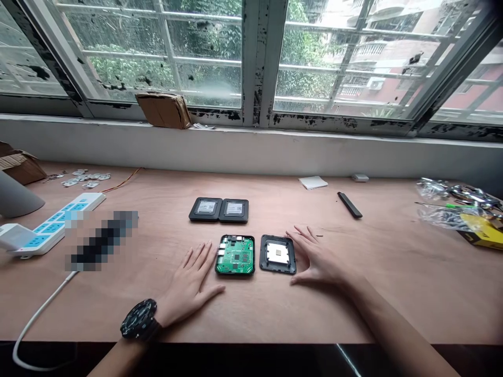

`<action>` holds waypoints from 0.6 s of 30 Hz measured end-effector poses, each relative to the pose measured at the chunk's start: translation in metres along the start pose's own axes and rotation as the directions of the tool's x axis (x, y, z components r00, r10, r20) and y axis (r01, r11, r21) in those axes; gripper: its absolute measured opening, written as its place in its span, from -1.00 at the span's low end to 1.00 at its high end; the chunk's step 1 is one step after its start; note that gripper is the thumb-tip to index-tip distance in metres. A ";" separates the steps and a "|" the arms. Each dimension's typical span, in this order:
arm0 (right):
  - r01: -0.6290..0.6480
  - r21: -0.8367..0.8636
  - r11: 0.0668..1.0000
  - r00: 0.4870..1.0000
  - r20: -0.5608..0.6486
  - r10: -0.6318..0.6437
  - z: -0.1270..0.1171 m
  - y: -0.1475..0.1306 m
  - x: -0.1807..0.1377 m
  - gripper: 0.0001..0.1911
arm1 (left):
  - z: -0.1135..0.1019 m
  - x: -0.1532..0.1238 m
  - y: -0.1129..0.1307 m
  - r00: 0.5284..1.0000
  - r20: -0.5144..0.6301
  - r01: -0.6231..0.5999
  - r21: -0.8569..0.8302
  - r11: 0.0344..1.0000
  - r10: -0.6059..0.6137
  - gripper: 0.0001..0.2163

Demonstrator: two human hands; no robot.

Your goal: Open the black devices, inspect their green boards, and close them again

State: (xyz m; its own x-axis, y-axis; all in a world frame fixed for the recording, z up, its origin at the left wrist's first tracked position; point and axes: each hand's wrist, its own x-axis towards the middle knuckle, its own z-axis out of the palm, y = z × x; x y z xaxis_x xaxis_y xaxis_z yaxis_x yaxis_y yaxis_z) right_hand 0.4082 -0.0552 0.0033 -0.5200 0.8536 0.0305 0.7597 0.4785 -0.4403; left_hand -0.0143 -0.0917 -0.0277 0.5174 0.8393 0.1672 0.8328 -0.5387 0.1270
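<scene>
A green circuit board (237,256) is seen seated face up in a black rounded-square housing (234,275), its chips exposed and silver ports lined along the left edge. Just to the right, a second black housing (263,254) is laid open, a white pad (277,253) with a small metallic square set at its centre. Behind them, two black label-faced units (218,210) are placed side by side, touching.
</scene>
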 end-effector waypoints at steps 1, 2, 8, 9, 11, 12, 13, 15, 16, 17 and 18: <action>-0.007 0.001 1.000 1.000 0.006 0.007 0.000 0.000 0.000 0.31 | -0.001 0.000 0.000 1.000 0.004 0.003 -0.009 1.000 -0.003 -0.12; -0.022 0.005 1.000 1.000 0.013 0.022 0.001 0.001 0.000 0.31 | -0.002 0.000 0.000 1.000 0.015 0.004 -0.022 1.000 -0.004 -0.11; -0.015 0.016 1.000 1.000 0.010 0.014 0.002 0.004 0.000 0.28 | -0.028 0.008 -0.013 0.994 0.111 0.016 -0.178 0.984 0.004 0.03; 0.004 0.010 1.000 1.000 0.003 -0.004 0.002 0.003 0.000 0.26 | -0.033 0.012 -0.017 0.994 0.112 0.027 -0.199 0.980 -0.005 0.05; 0.022 0.003 1.000 1.000 -0.013 -0.022 0.001 0.001 0.000 0.21 | -0.042 0.021 -0.029 0.993 0.116 0.042 -0.214 0.976 -0.017 0.08; 0.023 0.004 1.000 0.999 -0.023 -0.023 0.000 -0.001 0.000 0.19 | -0.044 0.026 -0.035 0.991 0.133 0.039 -0.211 0.977 -0.010 0.10; 0.024 0.009 1.000 0.999 -0.033 -0.023 -0.001 -0.003 0.000 0.18 | -0.045 0.030 -0.040 0.987 0.162 0.031 -0.206 0.978 0.003 0.11; 0.032 0.042 0.999 0.997 -0.065 -0.029 -0.003 -0.005 -0.001 0.16 | -0.042 0.038 -0.049 0.974 0.224 0.015 -0.204 0.979 0.032 0.11; 0.038 0.076 0.996 0.996 -0.084 -0.031 -0.003 -0.005 -0.002 0.16 | -0.040 0.042 -0.052 0.969 0.243 0.010 -0.210 0.978 0.043 0.10; 0.045 0.124 0.991 0.994 -0.108 -0.031 -0.004 -0.004 -0.002 0.17 | -0.037 0.046 -0.054 0.967 0.249 0.002 -0.222 0.975 0.054 0.09; 0.055 0.183 0.982 0.991 -0.134 -0.031 -0.005 -0.002 -0.002 0.17 | -0.033 0.050 -0.056 0.967 0.244 -0.012 -0.237 0.971 0.072 0.09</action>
State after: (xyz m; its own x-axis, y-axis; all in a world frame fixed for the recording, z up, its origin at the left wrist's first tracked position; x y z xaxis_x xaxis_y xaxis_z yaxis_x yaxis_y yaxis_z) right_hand 0.4100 -0.0568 0.0081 -0.4862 0.8584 0.1636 0.6456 0.4790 -0.5948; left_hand -0.0412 -0.0220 0.0061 0.6081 0.7909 -0.0680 0.7561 -0.5510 0.3533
